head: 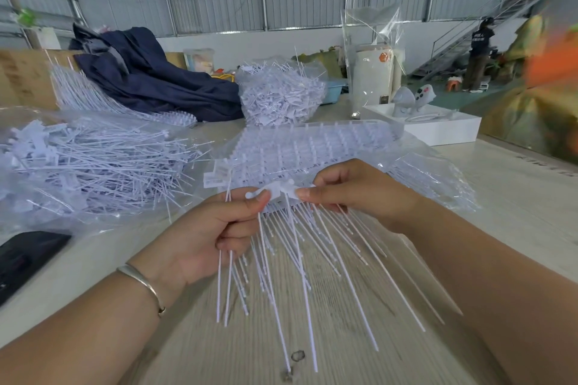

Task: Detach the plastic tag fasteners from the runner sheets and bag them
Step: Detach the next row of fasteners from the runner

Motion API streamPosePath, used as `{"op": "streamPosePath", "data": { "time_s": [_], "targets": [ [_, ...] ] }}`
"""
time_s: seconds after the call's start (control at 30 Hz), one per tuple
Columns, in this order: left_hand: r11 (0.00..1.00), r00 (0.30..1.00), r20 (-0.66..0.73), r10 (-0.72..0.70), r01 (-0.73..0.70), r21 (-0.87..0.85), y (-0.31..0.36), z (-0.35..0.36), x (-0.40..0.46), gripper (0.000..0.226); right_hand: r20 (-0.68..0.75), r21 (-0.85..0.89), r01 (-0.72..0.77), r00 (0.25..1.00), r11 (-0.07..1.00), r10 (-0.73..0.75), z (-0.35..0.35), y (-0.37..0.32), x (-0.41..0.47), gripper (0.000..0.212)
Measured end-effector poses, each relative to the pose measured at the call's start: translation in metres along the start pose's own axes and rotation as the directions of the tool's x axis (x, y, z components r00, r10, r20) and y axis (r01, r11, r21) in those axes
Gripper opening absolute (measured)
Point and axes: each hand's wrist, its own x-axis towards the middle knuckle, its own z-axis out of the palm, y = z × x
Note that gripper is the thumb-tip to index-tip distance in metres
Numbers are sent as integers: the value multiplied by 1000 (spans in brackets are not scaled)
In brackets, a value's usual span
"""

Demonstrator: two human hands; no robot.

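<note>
Landmark: the runner sheet (300, 147) lying on the wooden table (516, 197), directly beyond the hands.

Far left of the sheet, at the table's near edge: a dark flat phone-like object (28, 255). Above it, a clear bag (78, 166) heaped with loose white tag fasteners, stems pointing toward the sheet. Behind that bag, another fanned sheet of fasteners (103, 97) lies against a dark blue garment (150, 75).

Just in front of the sheet, left side: the left hand (212, 234), metal bangle (144, 283) on the wrist. Fingers curled round a bundle of detached fasteners (266, 259); thumb presses the heads down against the forefinger. The long stems hang toward the viewer and splay over the table.

Between the two hands, touching the sheet's near edge: one white fastener head (280, 189), pinched at both ends.

Right side: the right hand (350, 194), thumb and forefinger closed on the right end of that head, other fingers curled under. More stems, apparently on the sheet's near row, fan out beneath this hand.

Behind the sheet: a second clear bag (281, 94) stuffed with fasteners. Right of it, a tall clear bag (372, 40) standing upright around a white cylindrical container. Further right, a white tray (444, 131) with grey shapes on it, too small to identify.

Far behind, right: a person (480, 56) stands by a metal staircase.
</note>
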Motion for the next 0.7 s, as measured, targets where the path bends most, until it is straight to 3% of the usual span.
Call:
{"op": "streamPosePath", "data": {
  "time_s": [0.1,0.23,0.33,0.53,0.7],
  "targets": [
    [998,998,63,-10,14,-61,-2,2,1,29,20,72,2,1000,997,-3,3,0,0,43],
    [986,992,129,9,13,-168,-8,12,3,43,85,138,28,996,990,-40,17,-5,-2,30],
    [993,992,125,28,-13,-117,-7,15,2,37,73,152,32,996,988,-44,23,-7,-1,30],
    [977,999,-20,29,-33,-213,-5,5,6,25,-59,-100,63,996,993,-69,21,-5,2,35],
    [991,994,-104,27,-40,-124,-6,0,8,18,-185,-378,54,974,924,-132,4,-4,2,33]
  ]
}}
